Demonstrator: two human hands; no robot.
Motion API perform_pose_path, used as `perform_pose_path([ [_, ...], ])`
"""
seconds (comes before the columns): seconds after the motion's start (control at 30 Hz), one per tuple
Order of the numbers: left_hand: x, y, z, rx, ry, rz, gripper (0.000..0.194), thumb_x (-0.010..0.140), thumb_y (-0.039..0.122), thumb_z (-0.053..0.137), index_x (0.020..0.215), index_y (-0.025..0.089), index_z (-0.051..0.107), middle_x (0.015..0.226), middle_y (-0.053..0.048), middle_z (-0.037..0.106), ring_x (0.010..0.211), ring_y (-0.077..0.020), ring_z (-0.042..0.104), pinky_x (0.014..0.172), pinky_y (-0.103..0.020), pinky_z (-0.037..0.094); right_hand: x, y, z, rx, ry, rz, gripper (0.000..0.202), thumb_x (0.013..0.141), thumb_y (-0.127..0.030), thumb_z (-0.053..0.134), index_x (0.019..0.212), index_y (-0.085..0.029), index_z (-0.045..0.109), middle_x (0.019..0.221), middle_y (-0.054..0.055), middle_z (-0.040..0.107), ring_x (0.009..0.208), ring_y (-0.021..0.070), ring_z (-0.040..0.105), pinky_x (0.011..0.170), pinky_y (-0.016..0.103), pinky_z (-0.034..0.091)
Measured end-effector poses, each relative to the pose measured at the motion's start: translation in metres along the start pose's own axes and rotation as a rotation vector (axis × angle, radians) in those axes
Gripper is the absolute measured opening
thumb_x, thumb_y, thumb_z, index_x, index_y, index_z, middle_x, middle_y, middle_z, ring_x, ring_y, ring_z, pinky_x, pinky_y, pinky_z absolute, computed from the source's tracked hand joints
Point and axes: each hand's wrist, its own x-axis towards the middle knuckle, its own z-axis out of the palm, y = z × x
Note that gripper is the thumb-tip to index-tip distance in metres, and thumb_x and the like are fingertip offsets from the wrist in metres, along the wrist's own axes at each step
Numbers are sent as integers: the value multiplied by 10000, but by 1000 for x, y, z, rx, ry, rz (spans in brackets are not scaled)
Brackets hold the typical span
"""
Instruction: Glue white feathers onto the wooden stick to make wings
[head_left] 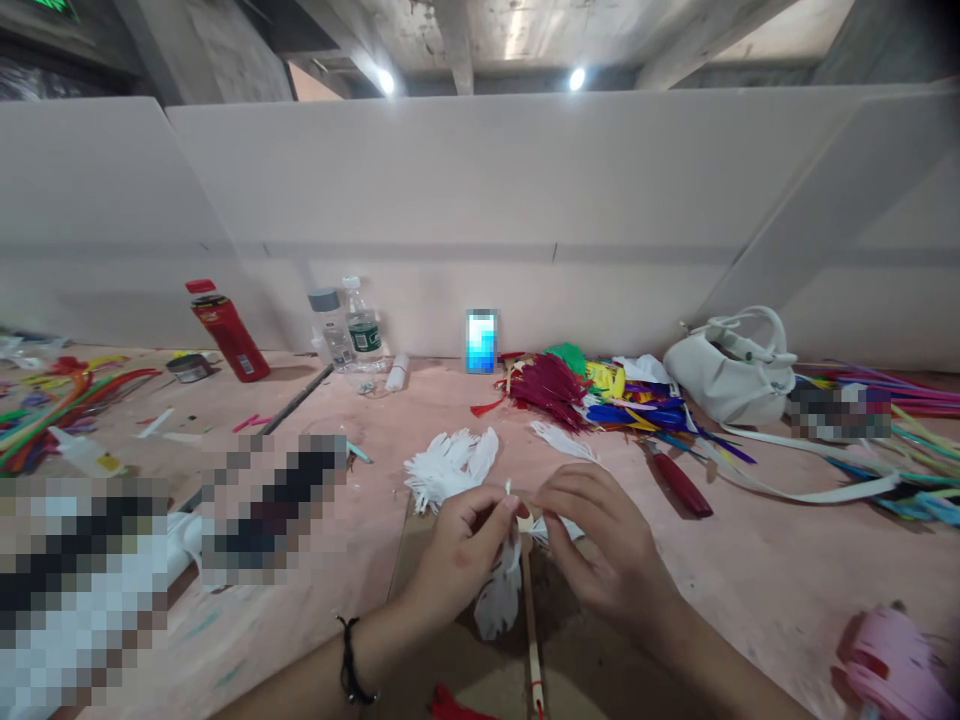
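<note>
Over a brown cardboard sheet [592, 670], my left hand [469, 540] pinches a white feather-like piece [499, 600]. Its broad, rounded end hangs down, and a pale tip shows above the thumb. Close on the right, my right hand [611, 530] has its thumb and fingers pressed together; what they pinch is too small to make out. Another white fringed piece shows just below those fingertips. Between the hands, a thin wooden stick [531, 610] lies on the cardboard, with red at its near end. Beyond the left hand is a pile of white feather-like pieces [450, 465].
A lit phone [481, 342] leans on the partition. Colourful feather-like bundles [547, 385], a white handbag [727, 370] and a red-handled tool [679, 480] are right. Clear bottles [365, 335], a red bottle [231, 335] and a glue bottle [86, 453] are left. A pink object [892, 660] sits near right.
</note>
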Motion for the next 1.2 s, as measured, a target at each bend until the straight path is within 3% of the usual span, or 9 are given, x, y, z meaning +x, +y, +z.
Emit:
perform_pose_path([
  [0.07, -1, 0, 1, 27, -55, 53, 314, 892, 438, 625, 725, 175, 662, 631, 17, 518, 610, -142, 446, 579, -241, 335, -2, 5, 2, -14, 25, 3, 265, 918, -92, 588, 1128, -241, 649, 1016, 72, 705, 1025, 250, 629, 874, 424, 544],
  [0.2, -1, -6, 2, 63, -136, 120, 255, 897, 379, 616, 792, 157, 684, 730, -9, 606, 715, -165, 521, 668, -254, 393, -3, 13, 3, -53, -42, -129, 349, 927, -71, 587, 1227, -238, 644, 1102, 80, 710, 1055, 255, 613, 916, 451, 542],
  [0.37, -1, -8, 1, 37, -159, 128, 205, 899, 325, 611, 820, 156, 697, 780, -16, 638, 767, -169, 545, 716, -260, 415, -3, 17, 3, -84, -58, -156, 323, 917, -32, 577, 1185, -200, 641, 1068, 86, 705, 1026, 259, 585, 929, 467, 527],
  [0.6, 1, -9, 0, 144, -53, 76, 228, 852, 304, 603, 694, 159, 681, 695, -14, 640, 691, -160, 539, 656, -255, 393, -1, 11, 2, -144, -99, -151, 256, 896, -35, 622, 1123, -150, 656, 1049, 100, 708, 1016, 267, 583, 922, 454, 510],
  [0.73, -1, -14, 0, 255, -3, 94, 179, 809, 224, 566, 715, 161, 704, 685, -13, 652, 685, -163, 560, 633, -248, 389, 0, 7, 2, -202, -189, -162, 152, 899, -55, 613, 999, -137, 692, 939, 99, 719, 877, 257, 613, 778, 401, 510],
  [0.83, -4, -17, 1, 365, 12, 162, 177, 793, 185, 533, 683, 165, 670, 656, -6, 621, 660, -157, 549, 615, -249, 366, -1, 4, 4, -212, -234, -100, 157, 916, -74, 569, 930, -145, 709, 898, 96, 730, 786, 237, 644, 659, 345, 483],
  [0.97, -5, -18, 2, 485, 5, 242, 222, 807, 156, 515, 588, 175, 549, 586, 20, 511, 597, -134, 470, 579, -254, 296, -3, 0, 8, -79, -248, 88, 176, 907, -82, 574, 908, -175, 723, 878, 60, 758, 795, 218, 696, 698, 314, 501],
  [1.1, -6, -17, 3, 489, -20, 302, 259, 855, 157, 520, 597, 176, 523, 594, 24, 505, 603, -127, 472, 586, -253, 287, -3, -7, 10, 40, -182, 316, 179, 825, -63, 626, 854, -203, 734, 811, 18, 761, 751, 193, 708, 698, 285, 506],
  [1.2, -7, -18, 3, 480, -32, 328, 258, 859, 142, 531, 603, 176, 529, 596, 26, 506, 601, -126, 478, 586, -252, 294, -3, -11, 11, 72, -121, 374, 183, 807, -72, 610, 835, -206, 731, 793, 11, 754, 732, 180, 704, 679, 272, 500],
])
